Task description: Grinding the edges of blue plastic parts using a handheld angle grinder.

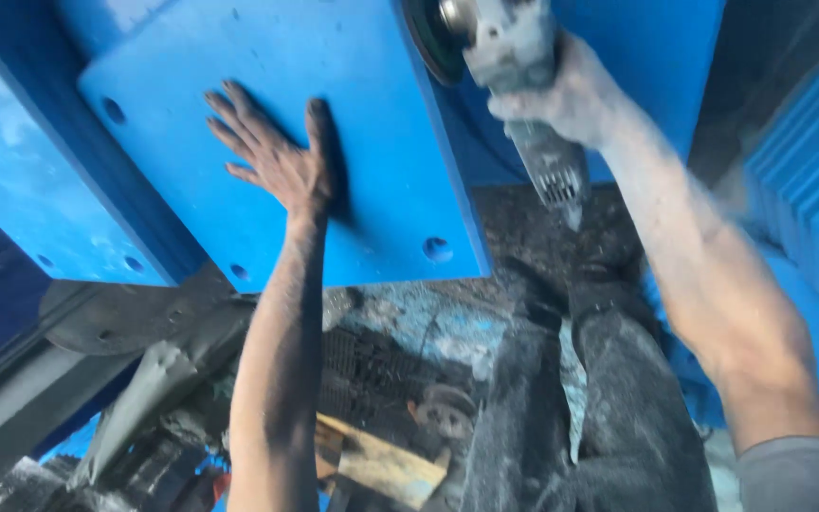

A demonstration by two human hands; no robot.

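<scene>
No packages, labels, signs — or screens.

left hand [277, 161] flat on slab [372, 218] | right hand [561, 95] grips grinder [514, 57] at slab's right edge

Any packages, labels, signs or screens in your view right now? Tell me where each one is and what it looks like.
None in view: no package, label, sign or screen.
Left hand: flat on a blue slab with round holes.
Right hand: holding a grey angle grinder at the slab's edge.

Single head-worn view, facing steeply down, close over a blue slab [334, 142]
</scene>
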